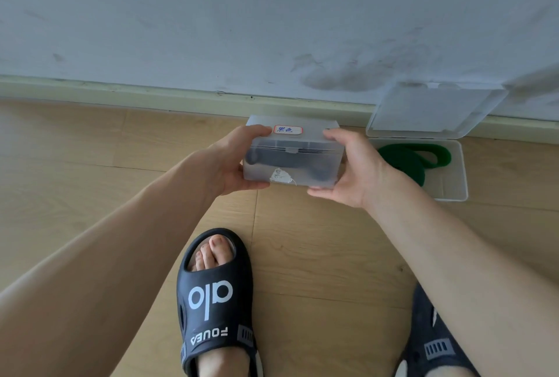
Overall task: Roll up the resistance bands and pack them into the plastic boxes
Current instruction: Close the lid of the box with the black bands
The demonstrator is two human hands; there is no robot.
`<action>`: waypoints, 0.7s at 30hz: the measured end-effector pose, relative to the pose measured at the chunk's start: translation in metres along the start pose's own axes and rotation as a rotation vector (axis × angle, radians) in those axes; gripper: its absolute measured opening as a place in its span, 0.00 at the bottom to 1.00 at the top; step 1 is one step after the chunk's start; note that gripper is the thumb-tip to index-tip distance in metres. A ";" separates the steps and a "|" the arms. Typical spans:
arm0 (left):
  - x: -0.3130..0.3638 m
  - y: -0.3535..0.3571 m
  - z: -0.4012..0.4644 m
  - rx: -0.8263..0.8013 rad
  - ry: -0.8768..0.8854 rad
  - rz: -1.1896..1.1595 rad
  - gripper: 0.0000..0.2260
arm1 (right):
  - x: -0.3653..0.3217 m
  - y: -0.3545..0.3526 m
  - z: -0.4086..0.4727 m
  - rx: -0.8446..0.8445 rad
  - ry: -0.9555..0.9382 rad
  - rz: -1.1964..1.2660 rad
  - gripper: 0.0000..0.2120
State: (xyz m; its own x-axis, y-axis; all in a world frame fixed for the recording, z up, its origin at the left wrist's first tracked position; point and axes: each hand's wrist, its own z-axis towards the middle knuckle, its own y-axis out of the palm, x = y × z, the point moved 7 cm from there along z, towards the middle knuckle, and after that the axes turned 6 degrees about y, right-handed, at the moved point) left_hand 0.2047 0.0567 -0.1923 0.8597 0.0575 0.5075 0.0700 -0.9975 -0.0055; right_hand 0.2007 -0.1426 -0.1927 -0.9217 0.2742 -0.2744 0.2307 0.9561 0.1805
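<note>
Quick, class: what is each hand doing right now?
Left hand: grips the left end of the closed plastic box.
Right hand: grips the right end of the same box.

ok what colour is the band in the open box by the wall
Green: the band lies loosely coiled in the open box, seen in the head view.

We take this for a home room: wood-plank floor (317,240), scuffed painted wall (242,13), pale baseboard (151,93), house slippers (216,301).
</note>
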 end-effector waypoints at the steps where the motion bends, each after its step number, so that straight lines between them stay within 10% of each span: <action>1: 0.000 0.000 0.000 -0.001 0.004 0.005 0.14 | 0.001 -0.001 0.002 -0.057 0.015 0.028 0.25; 10: -0.006 0.003 -0.004 0.059 0.011 -0.074 0.14 | 0.001 0.000 -0.005 -0.001 -0.060 0.044 0.12; 18: -0.036 0.023 0.000 0.188 0.015 -0.355 0.45 | 0.005 0.001 -0.006 0.032 -0.082 0.011 0.11; 21: -0.034 0.024 0.001 0.195 0.041 -0.350 0.41 | 0.006 0.002 -0.005 0.040 -0.078 0.020 0.11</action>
State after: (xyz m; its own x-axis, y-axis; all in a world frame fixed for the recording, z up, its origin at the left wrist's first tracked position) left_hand 0.1779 0.0308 -0.2106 0.7465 0.3868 0.5414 0.4531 -0.8914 0.0122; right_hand 0.1939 -0.1396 -0.1888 -0.8897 0.2994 -0.3445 0.2630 0.9532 0.1492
